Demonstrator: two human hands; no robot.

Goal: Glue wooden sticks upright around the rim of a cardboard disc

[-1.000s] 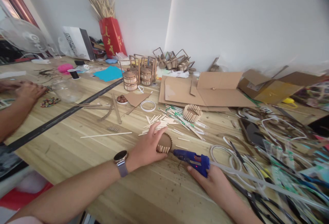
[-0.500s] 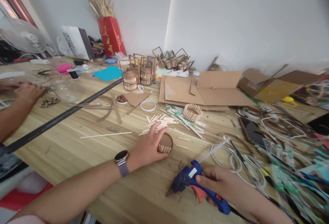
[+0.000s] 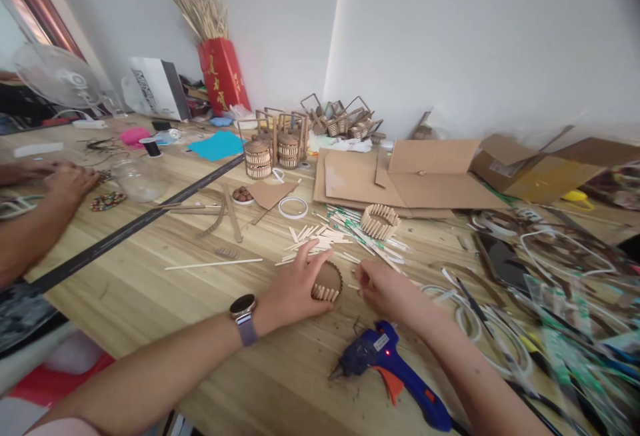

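Observation:
My left hand [image 3: 295, 286] curves around a round cardboard base [image 3: 330, 276], thumb and fingers at its rim. Short wooden sticks [image 3: 325, 294] stand in a row along the base's near edge. Just right of it, my right hand [image 3: 377, 283] is closed low over the table, where small sticks lie; its fingertips are partly hidden, and what they pinch cannot be made out. A blue hot glue gun [image 3: 373, 349] with an orange trigger lies on the table below my right hand, its red light on. Loose sticks [image 3: 320, 236] are heaped beyond my hands.
A ring of upright sticks [image 3: 380, 221] stands behind the heap. Flat cardboard [image 3: 360, 176] lies farther back, near small lidded baskets [image 3: 258, 159]. Cables [image 3: 480, 329] and plastic packets crowd the right. At left, another person's hand [image 3: 73, 183] is beside beads [image 3: 109, 201].
My right hand has let go of the glue gun, leaving it on the table, and has moved up and left beside the round base. My left hand stays at the base.

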